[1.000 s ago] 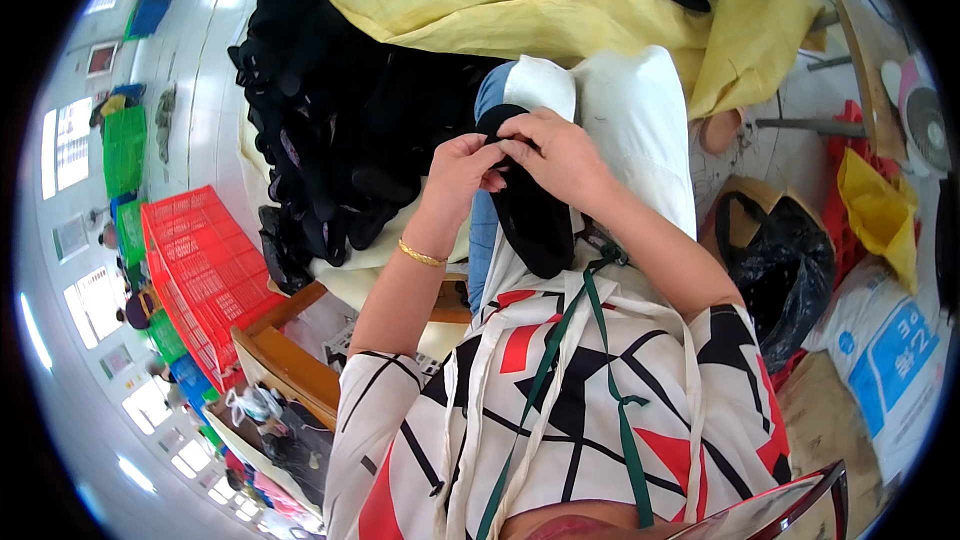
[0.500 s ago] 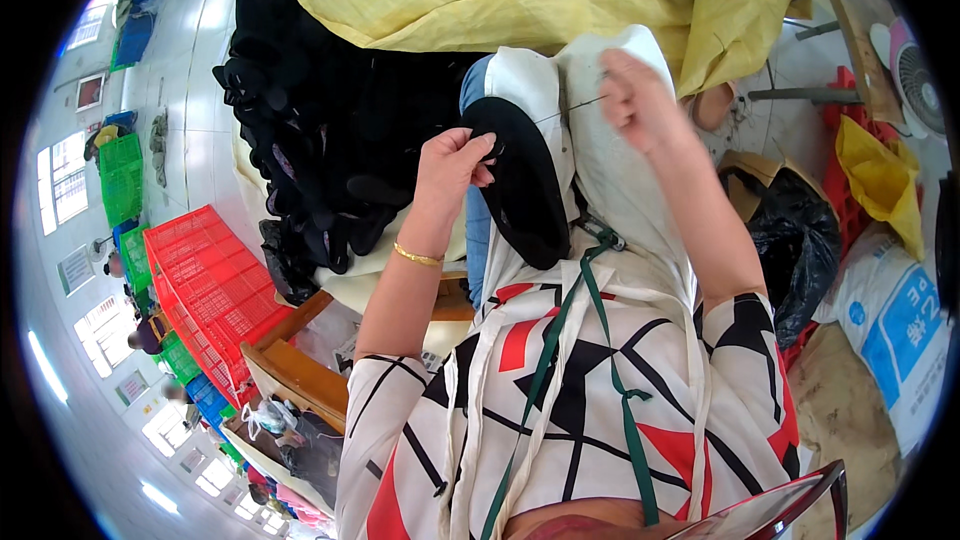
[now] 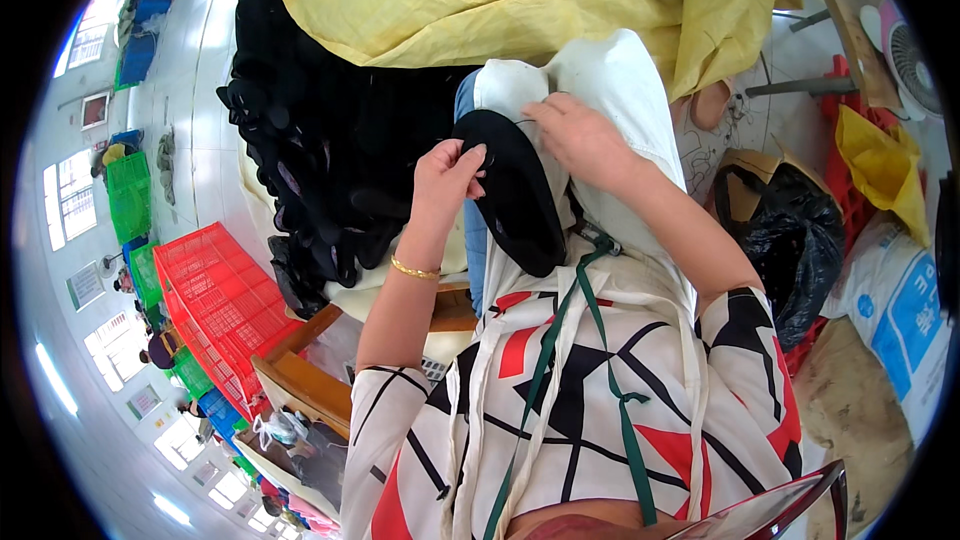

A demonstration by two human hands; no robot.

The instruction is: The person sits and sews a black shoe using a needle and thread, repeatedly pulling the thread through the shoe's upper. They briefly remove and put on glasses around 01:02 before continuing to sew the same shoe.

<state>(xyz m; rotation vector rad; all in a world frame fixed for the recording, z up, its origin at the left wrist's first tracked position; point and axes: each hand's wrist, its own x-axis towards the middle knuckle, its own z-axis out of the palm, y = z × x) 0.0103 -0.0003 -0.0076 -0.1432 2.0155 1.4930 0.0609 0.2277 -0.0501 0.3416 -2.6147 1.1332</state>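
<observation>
A black fabric shoe upper (image 3: 515, 190), shaped like a slipper with an opening, lies over my lap on a white apron (image 3: 610, 70). My left hand (image 3: 448, 175) pinches its left edge between thumb and fingers. At its upper right edge, my right hand (image 3: 580, 135) has its fingertips drawn together by the rim. A thin dark thread (image 3: 526, 121) shows at those fingertips; any needle there is too small to make out. Left of my legs lies a big heap of similar black fabric pieces (image 3: 320, 130).
Yellow sheeting (image 3: 480, 5) spreads beyond my knees. To the left are a red plastic crate (image 3: 220, 300) and a wooden bench edge (image 3: 305, 380). On the right stand a black bag (image 3: 800, 230), a white-and-blue sack (image 3: 895, 310) and a fan (image 3: 910, 65).
My right hand has come back left and down from its pulled-out position to the black upper's rim, and the taut thread is no longer stretched. My left hand keeps its grip.
</observation>
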